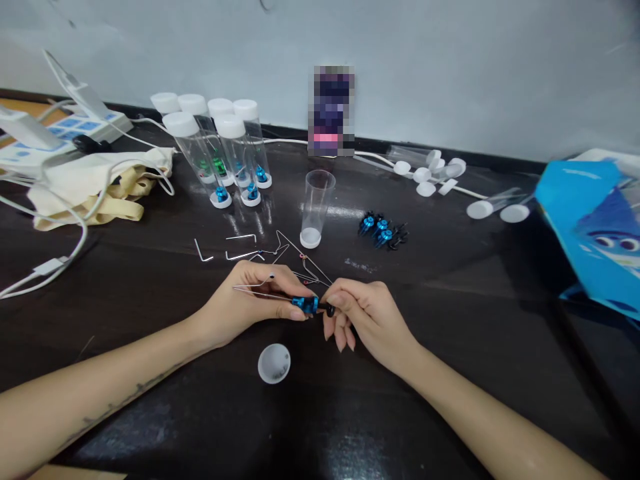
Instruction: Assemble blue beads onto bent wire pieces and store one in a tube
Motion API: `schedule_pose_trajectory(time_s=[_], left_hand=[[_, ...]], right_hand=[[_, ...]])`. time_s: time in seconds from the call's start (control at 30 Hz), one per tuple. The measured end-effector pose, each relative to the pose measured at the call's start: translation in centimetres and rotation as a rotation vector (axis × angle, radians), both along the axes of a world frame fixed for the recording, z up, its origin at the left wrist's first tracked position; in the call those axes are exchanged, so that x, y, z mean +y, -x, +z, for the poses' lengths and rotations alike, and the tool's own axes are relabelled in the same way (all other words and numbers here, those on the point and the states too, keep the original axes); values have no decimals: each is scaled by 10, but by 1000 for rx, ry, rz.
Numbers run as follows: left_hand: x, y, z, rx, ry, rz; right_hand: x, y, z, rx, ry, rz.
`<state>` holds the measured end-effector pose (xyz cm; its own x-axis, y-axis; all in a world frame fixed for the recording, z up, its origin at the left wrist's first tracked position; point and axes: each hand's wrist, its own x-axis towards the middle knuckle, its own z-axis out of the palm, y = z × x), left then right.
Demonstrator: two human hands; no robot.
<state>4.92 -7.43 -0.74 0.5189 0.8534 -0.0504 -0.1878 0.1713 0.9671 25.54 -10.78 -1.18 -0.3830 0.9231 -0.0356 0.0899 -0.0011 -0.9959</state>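
My left hand (263, 290) pinches a small blue metal fitting (306, 305) between thumb and fingers. From the fitting's left end a thin bent wire (250, 289) runs back over that hand. At the other end is a black knob (329, 309), which the thumb and forefinger of my right hand (367, 313) grip. The remaining right fingers hang curled below. Just beyond the hands lie several bent wires (311, 268) with tiny coloured beads, beside L-shaped hex keys (203, 252). A white cap (274, 364) holding tiny dark pieces sits in front of the hands.
An open clear tube (318, 207) stands beyond the hands, with blue and black fittings (383, 230) to its right. Several capped tubes (233, 157) stand at back left near cables and a power strip (65, 133). White caps (425, 175), a phone (331, 110) and a blue bag (575, 227) are farther off.
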Motion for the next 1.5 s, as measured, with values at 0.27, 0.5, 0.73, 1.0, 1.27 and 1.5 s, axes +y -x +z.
schedule_pose_trajectory(time_s=[0.27,0.5,0.73,1.0,1.27,1.5], left_hand=[[2,-1,-4,-111,151,33],[5,-1,-6,-142,201,82],[4,-2,-5,-103,144,85],[3,0,-4,-75,101,60],[2,1,-3,-48,107,53],[3,0,-3,-55,110,32]], right_hand=[[-1,0,1,50,-134,-59],[-2,2,2,-44,-328,-164],[-4,3,4,15,-239,-158],[-1,4,5,25,-159,-144],[-3,1,4,-13,-127,-106],[-2,1,1,-2,-117,-74]])
